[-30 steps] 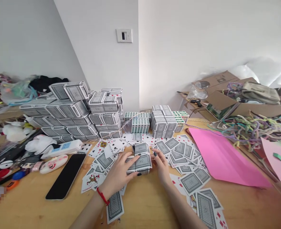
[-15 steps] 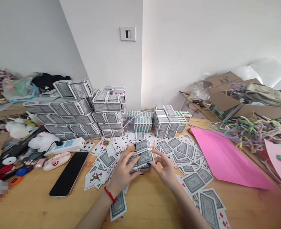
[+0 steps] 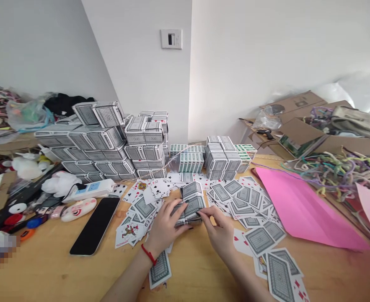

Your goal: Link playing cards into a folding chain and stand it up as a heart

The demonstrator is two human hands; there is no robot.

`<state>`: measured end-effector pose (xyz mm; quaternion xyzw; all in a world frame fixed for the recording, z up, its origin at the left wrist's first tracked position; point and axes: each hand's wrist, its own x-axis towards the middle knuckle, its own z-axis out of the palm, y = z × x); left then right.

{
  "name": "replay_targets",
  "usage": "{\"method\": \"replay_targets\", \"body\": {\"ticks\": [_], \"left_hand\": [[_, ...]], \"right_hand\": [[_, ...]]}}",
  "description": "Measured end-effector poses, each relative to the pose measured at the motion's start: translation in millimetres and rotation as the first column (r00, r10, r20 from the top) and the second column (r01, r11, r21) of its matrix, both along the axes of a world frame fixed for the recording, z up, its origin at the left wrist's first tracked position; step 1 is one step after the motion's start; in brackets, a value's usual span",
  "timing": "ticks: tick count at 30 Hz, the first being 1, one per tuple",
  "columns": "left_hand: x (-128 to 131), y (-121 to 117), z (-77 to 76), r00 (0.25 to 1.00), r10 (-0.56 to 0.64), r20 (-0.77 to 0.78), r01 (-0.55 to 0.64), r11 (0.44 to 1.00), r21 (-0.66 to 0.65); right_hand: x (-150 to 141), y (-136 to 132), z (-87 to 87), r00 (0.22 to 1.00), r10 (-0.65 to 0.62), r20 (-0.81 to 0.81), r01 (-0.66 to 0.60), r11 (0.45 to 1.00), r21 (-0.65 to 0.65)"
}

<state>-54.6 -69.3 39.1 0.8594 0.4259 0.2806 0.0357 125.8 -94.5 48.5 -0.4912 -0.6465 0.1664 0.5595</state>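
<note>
A small block built of grey-backed playing cards (image 3: 194, 205) rests on the wooden table in front of me. My left hand (image 3: 166, 222), with a red string bracelet at the wrist, grips it from the left, fingers on top and thumb along the near side. At the block's right edge, the thumb and forefinger of my right hand (image 3: 218, 226) are pinched together; the other fingers are curled. Whether a card edge is caught in that pinch is hard to see. Loose playing cards (image 3: 258, 241) lie face up and face down on both sides.
Stacked card blocks (image 3: 97, 140) rise at the back left, with a smaller stack (image 3: 222, 159) at the back right. A black phone (image 3: 95, 226) and a white power strip (image 3: 90, 189) lie left. Pink paper (image 3: 301, 209), tangled fuzzy strands (image 3: 338, 172) and a cardboard box (image 3: 338, 144) occupy the right.
My right hand's thumb and forefinger have come together at the block's right edge. The left hand keeps its hold. The whole view has shifted slightly.
</note>
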Motion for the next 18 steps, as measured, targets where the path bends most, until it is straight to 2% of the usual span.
{"method": "replay_targets", "body": {"ticks": [7, 12, 18], "left_hand": [[0, 0, 1.5, 0.999, -0.021, -0.031, 0.021, 1.000, 0.010], [-1, 0, 1.9, 1.000, -0.021, -0.011, 0.021, 1.000, 0.000], [-2, 0, 2.5, 0.999, 0.000, -0.039, -0.001, 1.000, -0.026]], "right_hand": [[-7, -6, -2.7, 1.000, -0.010, 0.018, 0.008, 0.995, 0.100], [-2, -2, -7.4, 1.000, 0.024, -0.017, -0.024, 0.999, 0.033], [5, 6, -18.9, 0.997, -0.026, -0.074, 0.020, 0.996, -0.081]]}}
